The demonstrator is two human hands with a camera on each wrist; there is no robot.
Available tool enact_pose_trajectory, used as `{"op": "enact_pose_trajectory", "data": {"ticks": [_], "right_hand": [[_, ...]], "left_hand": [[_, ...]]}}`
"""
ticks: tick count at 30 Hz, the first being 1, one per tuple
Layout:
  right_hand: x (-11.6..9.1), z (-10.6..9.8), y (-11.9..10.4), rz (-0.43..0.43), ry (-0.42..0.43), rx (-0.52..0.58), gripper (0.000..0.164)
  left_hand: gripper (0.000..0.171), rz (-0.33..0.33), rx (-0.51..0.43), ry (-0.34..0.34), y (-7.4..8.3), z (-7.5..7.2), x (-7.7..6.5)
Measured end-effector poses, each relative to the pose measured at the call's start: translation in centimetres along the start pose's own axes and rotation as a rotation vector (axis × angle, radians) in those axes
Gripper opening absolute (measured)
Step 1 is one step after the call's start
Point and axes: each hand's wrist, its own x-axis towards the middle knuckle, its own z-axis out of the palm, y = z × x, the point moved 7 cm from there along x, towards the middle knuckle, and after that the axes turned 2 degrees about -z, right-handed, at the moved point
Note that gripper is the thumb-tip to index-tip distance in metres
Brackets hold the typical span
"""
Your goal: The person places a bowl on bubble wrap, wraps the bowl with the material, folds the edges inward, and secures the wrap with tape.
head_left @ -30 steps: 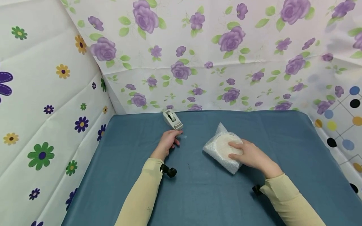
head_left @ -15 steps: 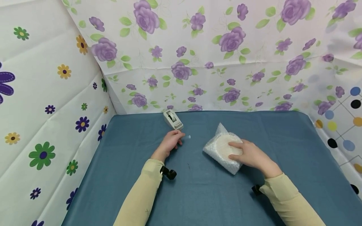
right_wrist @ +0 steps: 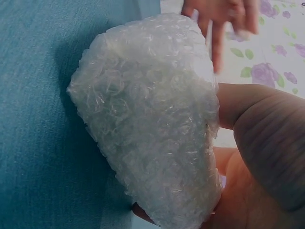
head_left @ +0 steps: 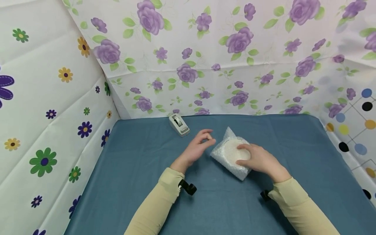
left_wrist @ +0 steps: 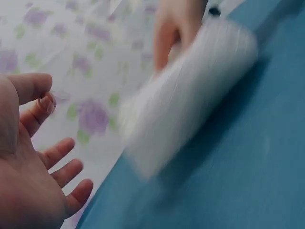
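Note:
A bubble-wrapped package (head_left: 227,160) stands on the blue cloth, right of centre. A round off-white face shows on its upper side; what the wrap encloses I cannot tell. My right hand (head_left: 259,158) grips its right part, thumb and fingers spread around it. In the right wrist view, bubble wrap (right_wrist: 147,124) fills the middle. Just left of the package, my left hand (head_left: 195,148) hangs above the cloth. The left wrist view shows its thumb and forefinger pinching a small clear strip of tape (left_wrist: 55,98), the other fingers spread.
A pale tape dispenser (head_left: 179,125) lies near the back edge of the blue cloth (head_left: 132,182), behind and left of my left hand. Floral sheets (head_left: 188,49) rise as walls at the back and sides.
My left hand has moved right, from beside the tape dispenser to near the package, carrying the tape strip. My right hand and the package have hardly moved.

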Motion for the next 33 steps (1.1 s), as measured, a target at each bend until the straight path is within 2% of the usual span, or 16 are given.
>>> {"op": "enact_pose_trajectory", "data": {"ticks": [2,5,7,10,13,25,33], "right_hand": [[0.1,0.0,-0.1,0.013,-0.013,-0.005,0.070],[0.1,0.0,-0.2,0.023,-0.023,-0.006,0.070],[0.1,0.0,-0.3,0.021,-0.023,-0.004,0.070],[0.2,0.0,-0.5,0.015,-0.020,0.000,0.070],[0.1,0.0,-0.5,0.011,-0.019,0.001,0.070],[-0.1,-0.3,-0.4,0.017,-0.011,-0.004,0.070],[-0.2,-0.3,-0.4,0.020,-0.012,-0.008,0.069]], "left_hand": [[0.027,0.019,-0.002,-0.057,0.8,1.9,0.2],[0.031,0.010,0.030,-0.130,1.0,4.3,0.6],[0.033,-0.002,0.081,-0.161,0.8,5.5,1.0],[0.034,-0.017,0.161,-0.179,0.4,6.5,1.5],[0.033,-0.024,0.232,-0.169,0.2,6.8,1.9],[0.029,-0.085,0.411,-0.139,-0.3,7.4,3.0],[0.032,-0.115,0.615,-0.117,-0.5,7.6,3.2]]}}
